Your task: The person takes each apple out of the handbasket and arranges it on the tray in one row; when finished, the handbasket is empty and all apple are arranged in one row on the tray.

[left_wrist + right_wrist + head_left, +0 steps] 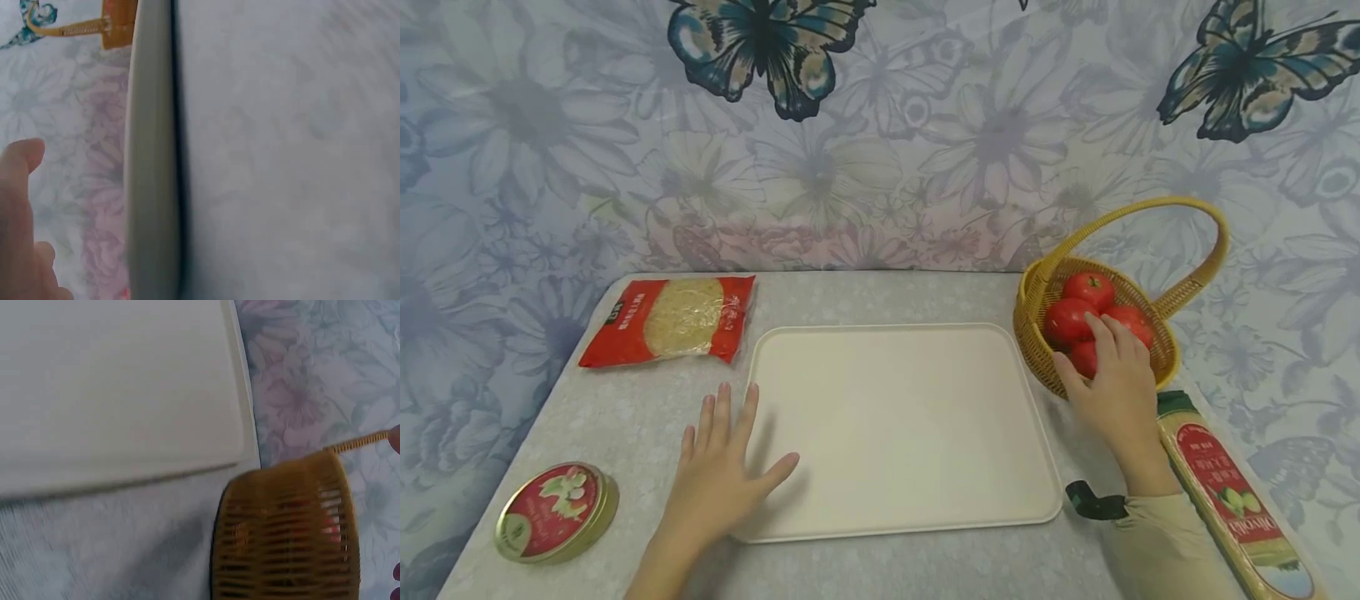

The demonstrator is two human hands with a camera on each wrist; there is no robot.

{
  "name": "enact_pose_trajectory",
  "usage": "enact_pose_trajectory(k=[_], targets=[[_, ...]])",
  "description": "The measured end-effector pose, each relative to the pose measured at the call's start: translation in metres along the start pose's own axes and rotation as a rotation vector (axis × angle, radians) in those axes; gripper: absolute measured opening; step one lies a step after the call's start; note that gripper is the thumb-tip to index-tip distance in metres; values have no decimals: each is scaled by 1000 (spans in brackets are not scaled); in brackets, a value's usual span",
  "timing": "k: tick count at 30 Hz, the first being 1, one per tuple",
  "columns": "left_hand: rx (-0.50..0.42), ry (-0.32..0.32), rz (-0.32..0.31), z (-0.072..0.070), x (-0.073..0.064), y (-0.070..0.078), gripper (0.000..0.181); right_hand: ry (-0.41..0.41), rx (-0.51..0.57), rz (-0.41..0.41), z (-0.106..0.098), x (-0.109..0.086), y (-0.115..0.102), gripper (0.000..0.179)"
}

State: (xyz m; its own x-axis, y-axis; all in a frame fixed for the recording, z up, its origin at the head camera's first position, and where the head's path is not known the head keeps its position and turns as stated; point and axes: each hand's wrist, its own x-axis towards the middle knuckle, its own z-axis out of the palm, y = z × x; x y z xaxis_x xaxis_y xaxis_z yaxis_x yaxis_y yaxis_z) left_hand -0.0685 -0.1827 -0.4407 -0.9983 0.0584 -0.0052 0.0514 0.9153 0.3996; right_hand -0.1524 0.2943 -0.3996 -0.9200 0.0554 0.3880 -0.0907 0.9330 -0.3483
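My left hand [717,471] splays at the left edge of the cream rectangular tray [895,433]; at its right, my open right hand [1116,387] seemingly reaches for round red tomatoes [1066,322] in a yellow woven basket [1028,333], needing a grip next.

The right hand [1112,387] partly hides the tomatoes [1067,321] beneath it, while the sleeve [1176,554] behind it is cut off below.
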Motion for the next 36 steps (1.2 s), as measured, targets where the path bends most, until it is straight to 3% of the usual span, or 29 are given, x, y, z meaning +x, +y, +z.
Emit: enact_pose_trajectory(k=[4, 11, 18, 23, 32, 36], targets=[[-16, -25, 7, 4, -3, -13, 120, -70, 9, 79, -8, 5, 27, 71], [-159, -114, 33, 9, -7, -31, 139, -248, 3, 189, -13, 10, 50, 79], [-229, -190, 63, 16, -11, -41, 151, -390, -49, 267, -12, 13, 56, 92], [-217, -193, 102, 19, -13, -47, 159, -472, -55, 302, -11, 22, 60, 103], [-232, -221, 90, 17, -15, -49, 161, -636, -74, 317, -11, 34, 57, 112], [-229, -219, 92, 17, -15, -49, 161, -652, -79, 308, -10, 36, 56, 111]])
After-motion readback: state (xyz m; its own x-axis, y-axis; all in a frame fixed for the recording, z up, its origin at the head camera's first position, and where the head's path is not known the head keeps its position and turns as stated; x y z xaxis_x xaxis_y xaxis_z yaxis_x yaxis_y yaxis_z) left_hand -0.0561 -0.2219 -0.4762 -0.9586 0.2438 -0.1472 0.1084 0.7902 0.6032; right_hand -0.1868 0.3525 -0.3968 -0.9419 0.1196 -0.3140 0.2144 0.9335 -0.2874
